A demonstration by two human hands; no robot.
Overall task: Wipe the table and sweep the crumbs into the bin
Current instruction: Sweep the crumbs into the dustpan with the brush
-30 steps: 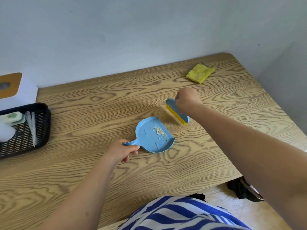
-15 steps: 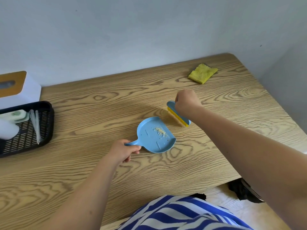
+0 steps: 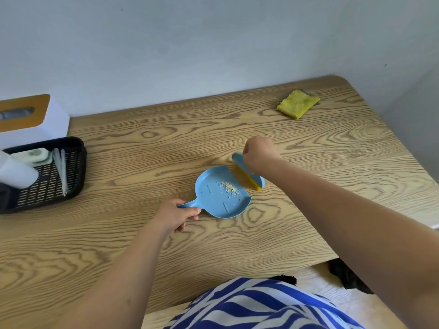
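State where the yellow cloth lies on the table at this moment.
In the head view, the yellow cloth lies alone at the table's far right corner near the wall, well beyond the right hand and its brush.

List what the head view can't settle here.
- Bin: not in view; none shows on the table or below its edge.
- Brush handle: hidden inside the right hand.
- Stray crumbs under the brush: bristles cover that strip.
- Basket and box: cut off by the left edge.
- Dark thing on the floor: the right arm covers part of it.
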